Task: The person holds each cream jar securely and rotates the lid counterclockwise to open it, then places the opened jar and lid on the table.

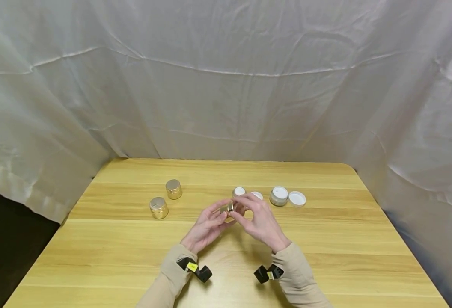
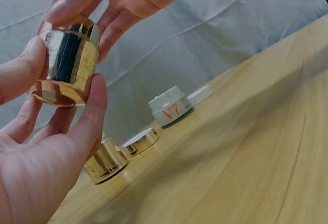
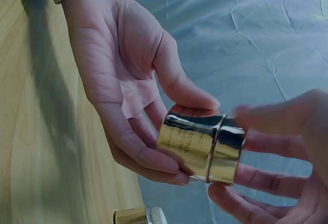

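Note:
Raised over the table, a shiny gold cosmetic jar (image 3: 187, 142) is held between both hands, its seam showing as a dark line. My left hand (image 1: 206, 226) grips the longer part, which carries fine lettering, with the thumb on one side and fingers on the other. Around the shorter end, the gold lid (image 3: 229, 149), curl the thumb and fingers of my right hand (image 1: 262, 221). Just beyond the hands stands an uncapped gold jar (image 2: 106, 161) with its lid (image 2: 141, 143) beside it.
Right of the hands are a pale open jar (image 1: 278, 196) marked V7 and its white lid (image 1: 297, 198), lying flat. Two capped gold jars (image 1: 158, 208) stand to the left on the wooden table (image 1: 106, 256). Grey curtains (image 1: 226, 107) surround the back and sides.

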Action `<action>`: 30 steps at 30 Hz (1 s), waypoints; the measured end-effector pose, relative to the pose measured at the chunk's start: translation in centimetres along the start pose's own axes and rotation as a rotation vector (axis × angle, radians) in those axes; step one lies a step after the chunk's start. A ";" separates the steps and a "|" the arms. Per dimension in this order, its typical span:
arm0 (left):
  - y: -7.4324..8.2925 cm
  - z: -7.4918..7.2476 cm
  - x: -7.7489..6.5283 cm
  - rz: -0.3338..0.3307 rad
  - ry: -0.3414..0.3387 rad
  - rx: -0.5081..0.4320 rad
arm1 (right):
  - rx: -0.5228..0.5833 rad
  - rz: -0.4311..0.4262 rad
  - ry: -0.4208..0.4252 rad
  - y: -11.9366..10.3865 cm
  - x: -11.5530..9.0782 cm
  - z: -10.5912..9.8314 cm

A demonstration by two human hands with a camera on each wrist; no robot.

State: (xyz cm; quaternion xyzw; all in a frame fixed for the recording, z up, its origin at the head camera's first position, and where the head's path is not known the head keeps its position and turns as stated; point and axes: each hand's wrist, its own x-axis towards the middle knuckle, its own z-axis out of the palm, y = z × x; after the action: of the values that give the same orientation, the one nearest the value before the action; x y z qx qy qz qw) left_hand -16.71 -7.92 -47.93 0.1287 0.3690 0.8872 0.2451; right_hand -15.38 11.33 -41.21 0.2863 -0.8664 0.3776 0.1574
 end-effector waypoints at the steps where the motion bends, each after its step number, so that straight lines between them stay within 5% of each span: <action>1: -0.1 -0.1 0.0 -0.009 -0.012 -0.004 | 0.008 0.016 0.007 0.0 0.0 0.0; 6: -0.2 -0.1 0.2 -0.066 -0.061 -0.023 | -0.014 0.110 0.043 0.0 0.0 0.2; 11: -0.2 -0.1 0.2 -0.095 -0.066 -0.021 | -0.094 0.115 0.043 -0.1 0.0 0.3; 23: -0.3 -0.2 0.0 -0.066 -0.045 -0.019 | -0.050 0.034 -0.018 0.1 -0.1 0.0; 30: -0.3 -0.1 0.1 -0.063 -0.032 -0.023 | -0.022 0.124 0.028 -0.1 -0.1 -0.1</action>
State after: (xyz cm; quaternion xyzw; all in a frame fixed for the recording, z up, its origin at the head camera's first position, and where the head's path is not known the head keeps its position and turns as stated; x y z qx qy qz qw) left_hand -16.75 -7.79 -48.23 0.1285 0.3588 0.8809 0.2805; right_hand -15.23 11.44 -41.17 0.2252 -0.8842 0.3812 0.1491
